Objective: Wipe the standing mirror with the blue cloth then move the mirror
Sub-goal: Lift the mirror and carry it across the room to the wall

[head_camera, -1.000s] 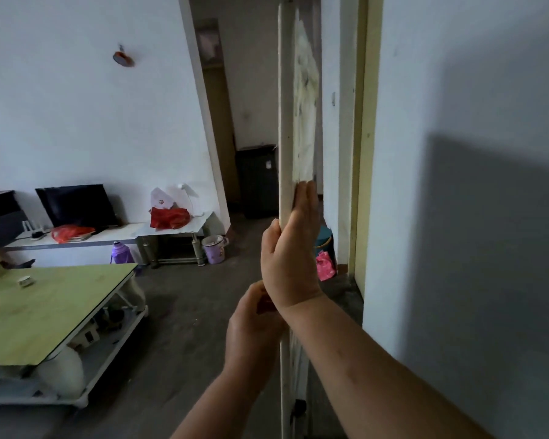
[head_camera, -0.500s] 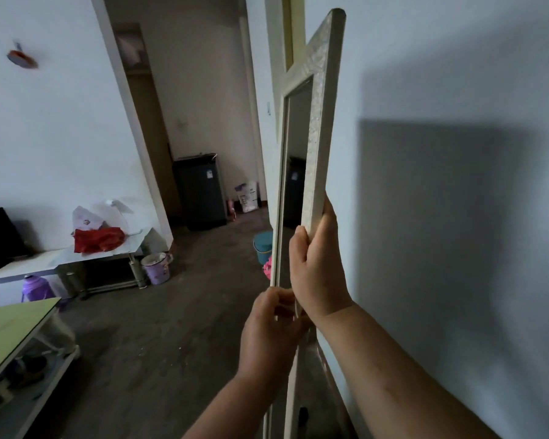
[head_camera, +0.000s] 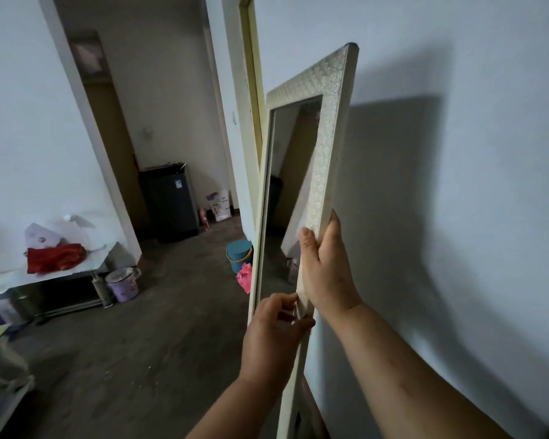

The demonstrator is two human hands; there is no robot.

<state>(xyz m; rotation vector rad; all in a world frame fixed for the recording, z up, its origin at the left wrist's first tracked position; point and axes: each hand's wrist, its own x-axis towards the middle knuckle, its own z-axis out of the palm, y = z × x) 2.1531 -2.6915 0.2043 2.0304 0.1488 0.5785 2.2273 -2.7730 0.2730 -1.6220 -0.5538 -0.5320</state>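
The standing mirror (head_camera: 325, 131) is a tall one with a cream, patterned frame. It stands nearly upright beside the white wall on the right, its glass turned left toward the room. My right hand (head_camera: 327, 267) grips the frame's right side rail, thumb on the front and fingers behind. Just below it, my left hand (head_camera: 271, 331) holds the same rail with curled fingers. The mirror's foot is hidden behind my arms. No blue cloth is in view.
A white wall (head_camera: 457, 217) rises close on the right. Behind the mirror stand a teal bucket (head_camera: 239, 255) and something pink (head_camera: 244, 277). A dark cabinet (head_camera: 168, 201) fills the hallway end. At left are a low bench (head_camera: 54, 280) and a purple bin (head_camera: 123, 284).
The mirror has swung from edge-on to showing its front and glass. It now stands nearer the right wall, and my view has turned right. Both hands keep their hold.
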